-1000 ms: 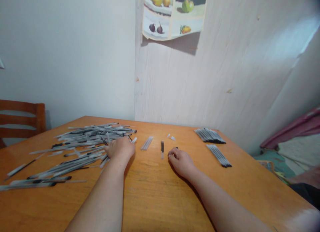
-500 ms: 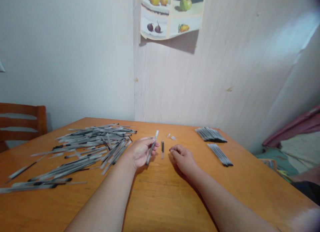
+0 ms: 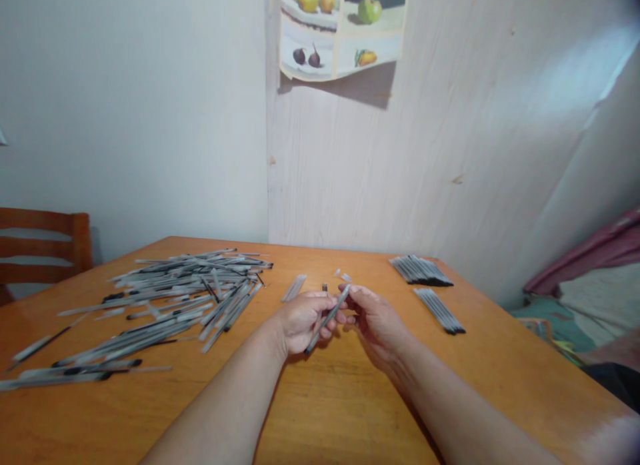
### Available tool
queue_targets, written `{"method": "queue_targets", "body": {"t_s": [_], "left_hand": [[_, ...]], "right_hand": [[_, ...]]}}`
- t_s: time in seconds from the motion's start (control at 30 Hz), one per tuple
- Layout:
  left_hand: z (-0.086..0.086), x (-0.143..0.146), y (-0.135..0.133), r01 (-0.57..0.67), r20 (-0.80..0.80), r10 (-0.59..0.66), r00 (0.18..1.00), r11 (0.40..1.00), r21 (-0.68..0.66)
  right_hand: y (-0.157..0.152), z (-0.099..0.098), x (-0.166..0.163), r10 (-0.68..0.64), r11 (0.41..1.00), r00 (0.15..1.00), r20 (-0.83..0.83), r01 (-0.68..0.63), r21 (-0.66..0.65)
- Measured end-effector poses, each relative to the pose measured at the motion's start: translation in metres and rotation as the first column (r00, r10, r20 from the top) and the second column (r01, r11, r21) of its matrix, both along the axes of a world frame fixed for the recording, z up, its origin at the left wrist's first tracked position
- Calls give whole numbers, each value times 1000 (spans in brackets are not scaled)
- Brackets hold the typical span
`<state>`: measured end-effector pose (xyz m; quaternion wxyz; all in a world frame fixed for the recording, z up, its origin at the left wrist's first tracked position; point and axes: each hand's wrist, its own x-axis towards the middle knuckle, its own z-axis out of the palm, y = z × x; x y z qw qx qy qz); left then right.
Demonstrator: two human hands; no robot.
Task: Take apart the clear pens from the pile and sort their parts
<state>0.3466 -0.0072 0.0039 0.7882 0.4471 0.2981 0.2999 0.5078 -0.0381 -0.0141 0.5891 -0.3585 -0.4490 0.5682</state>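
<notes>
A slim pen [image 3: 327, 321] with a clear-grey barrel is tilted in front of me, its dark end low and its pale end up to the right. Pinched round its barrel are the thumb and fingers of my left hand [image 3: 303, 319]. My right hand [image 3: 374, 319] is closed at the pen's upper end, fingertips against or very near it; anything small between them is hidden. Just behind my hands, the ends of short dark sticks [image 3: 325, 287] show. Some thin clear tubes [image 3: 293, 288] lie beyond my left hand, and small whitish pieces [image 3: 345, 277] lie farther back.
A large loose heap of similar pens [image 3: 190, 278] covers the table's left side. At the right are two neat rows of pens, one farther back [image 3: 420, 270] and one nearer [image 3: 440, 311]. A wooden chair [image 3: 45, 245] stands at the left; fabric [image 3: 600, 298] is piled at the right.
Both hands have come together. My left hand brought the pen right and slightly nearer, tilting it more, and my right fingers moved to its upper end. The clear tubes behind have come into view.
</notes>
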Motion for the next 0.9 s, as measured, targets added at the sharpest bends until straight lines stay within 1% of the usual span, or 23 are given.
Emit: {"method": "queue_targets", "body": {"t_s": [0.1, 0.2, 0.3, 0.43, 0.53, 0.73, 0.9], "left_hand": [[0, 3, -3, 1, 0, -1, 1000, 1000, 7], [-1, 6, -6, 28, 5, -28, 1000, 999, 44], [-2, 8, -7, 46, -1, -46, 999, 994, 99], [0, 11, -10, 11, -46, -3, 999, 987, 162], [2, 14, -12, -1, -50, 11, 999, 981, 192], [5, 18, -14, -6, -29, 11, 1000, 985, 174], [7, 18, -15, 2, -39, 5, 999, 985, 173]], "right_hand": [[0, -1, -1, 31, 999, 998, -52, -29, 24], [-1, -2, -3, 49, 998, 995, -90, -46, 38], [0, -3, -4, 34, 999, 994, -108, -30, 37], [3, -5, -4, -15, 1000, 987, -157, 19, 24], [4, -2, -2, -26, 1000, 985, -171, 27, 3], [2, 3, 2, -23, 1000, 988, -150, 24, 4], [1, 2, 1, -57, 998, 984, -168, 56, -10]]}}
